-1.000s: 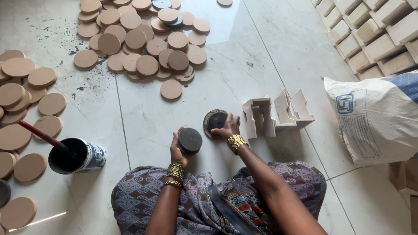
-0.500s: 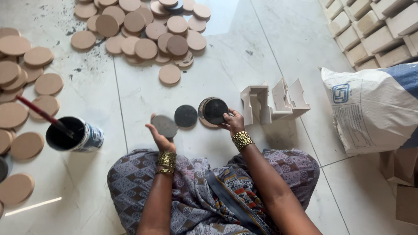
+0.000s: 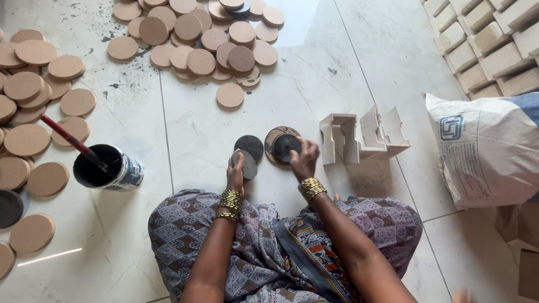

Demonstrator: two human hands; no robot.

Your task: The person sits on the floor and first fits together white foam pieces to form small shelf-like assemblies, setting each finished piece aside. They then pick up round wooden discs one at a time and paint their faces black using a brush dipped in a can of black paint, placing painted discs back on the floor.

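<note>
Seated on the tiled floor point(image 3: 185, 140), your left hand point(image 3: 236, 174) grasps a dark painted disc point(image 3: 247, 164) just beside another dark disc point(image 3: 249, 147) lying flat, while your right hand point(image 3: 305, 160) presses fingers onto a black disc point(image 3: 285, 145) atop a tan round point(image 3: 272, 147).

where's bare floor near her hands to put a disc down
Bare tile lies between the paint can and the left hand, and between the black disc and the tan disc pile. It is crowded by the right hand, the white holder and the sack.
</note>
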